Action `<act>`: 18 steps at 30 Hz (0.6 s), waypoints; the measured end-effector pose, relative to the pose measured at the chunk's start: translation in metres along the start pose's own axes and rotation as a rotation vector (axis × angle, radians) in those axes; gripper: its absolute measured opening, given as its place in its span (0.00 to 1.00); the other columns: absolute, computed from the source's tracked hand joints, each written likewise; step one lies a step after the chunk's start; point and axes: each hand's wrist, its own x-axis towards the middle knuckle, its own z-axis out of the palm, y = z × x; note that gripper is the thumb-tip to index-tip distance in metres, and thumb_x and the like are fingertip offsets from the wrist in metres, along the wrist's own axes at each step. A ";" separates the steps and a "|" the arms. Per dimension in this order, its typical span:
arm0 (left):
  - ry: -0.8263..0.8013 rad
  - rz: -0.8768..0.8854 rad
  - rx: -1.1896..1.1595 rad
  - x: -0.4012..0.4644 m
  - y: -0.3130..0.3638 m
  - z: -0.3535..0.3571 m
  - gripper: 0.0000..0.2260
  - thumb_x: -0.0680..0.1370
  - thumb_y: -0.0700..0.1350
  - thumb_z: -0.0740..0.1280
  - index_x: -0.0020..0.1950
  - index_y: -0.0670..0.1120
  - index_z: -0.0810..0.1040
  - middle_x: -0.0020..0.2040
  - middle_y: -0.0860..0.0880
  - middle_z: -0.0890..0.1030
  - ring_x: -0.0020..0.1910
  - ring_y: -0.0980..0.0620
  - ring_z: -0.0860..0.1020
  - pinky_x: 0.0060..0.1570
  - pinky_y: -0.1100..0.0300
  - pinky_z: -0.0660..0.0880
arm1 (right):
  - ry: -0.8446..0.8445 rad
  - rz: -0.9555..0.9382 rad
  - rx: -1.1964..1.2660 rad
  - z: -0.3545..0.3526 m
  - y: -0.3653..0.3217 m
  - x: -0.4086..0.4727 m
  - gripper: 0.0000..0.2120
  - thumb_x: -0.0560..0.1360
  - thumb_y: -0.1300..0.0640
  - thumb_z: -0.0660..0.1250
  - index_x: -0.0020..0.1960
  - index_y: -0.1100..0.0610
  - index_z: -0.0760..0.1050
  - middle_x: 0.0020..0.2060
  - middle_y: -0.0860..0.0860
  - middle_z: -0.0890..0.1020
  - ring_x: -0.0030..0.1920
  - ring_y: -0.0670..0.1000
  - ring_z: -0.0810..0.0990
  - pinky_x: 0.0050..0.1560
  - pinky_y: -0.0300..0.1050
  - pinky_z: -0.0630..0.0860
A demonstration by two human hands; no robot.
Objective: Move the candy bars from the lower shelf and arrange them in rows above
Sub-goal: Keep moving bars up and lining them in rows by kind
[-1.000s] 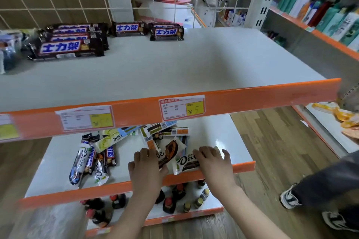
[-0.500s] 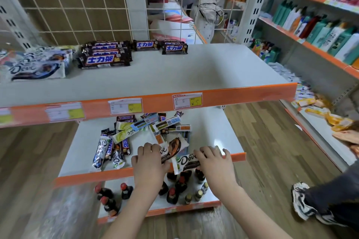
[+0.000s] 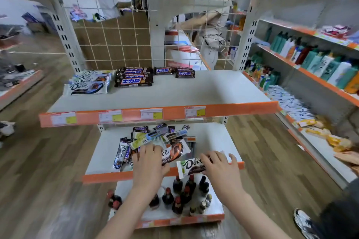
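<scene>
A loose pile of candy bars (image 3: 155, 137) lies on the lower shelf (image 3: 211, 137). My right hand (image 3: 219, 169) grips a white and brown Dove bar (image 3: 191, 166) and holds it at the shelf's front edge. My left hand (image 3: 150, 163) rests on the pile, fingers curled over an orange and white Dove bar (image 3: 172, 152); whether it grips that bar is unclear. On the upper shelf (image 3: 194, 91), Snickers bars (image 3: 134, 78) lie stacked at the back, with two more (image 3: 184, 72) to their right and white Dove bars (image 3: 89, 83) on the left.
Small dark bottles (image 3: 182, 192) with red caps stand on the bottom shelf under my arms. A wire grid backs the shelving. Shampoo bottles (image 3: 318, 62) fill the rack to the right. Another person's shoe (image 3: 305, 223) is on the wooden floor at the lower right.
My right hand has lifted the white and brown Dove bar off the pile and drawn it toward the front edge. The view has pulled back and tilted upward, showing more of the upper shelves.
</scene>
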 end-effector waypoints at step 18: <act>0.142 0.094 0.061 0.040 -0.009 -0.080 0.20 0.75 0.53 0.63 0.66 0.49 0.68 0.63 0.50 0.69 0.63 0.49 0.65 0.58 0.55 0.63 | 0.135 -0.014 -0.029 -0.052 0.013 0.070 0.34 0.42 0.55 0.84 0.48 0.51 0.81 0.43 0.50 0.82 0.44 0.54 0.83 0.45 0.60 0.77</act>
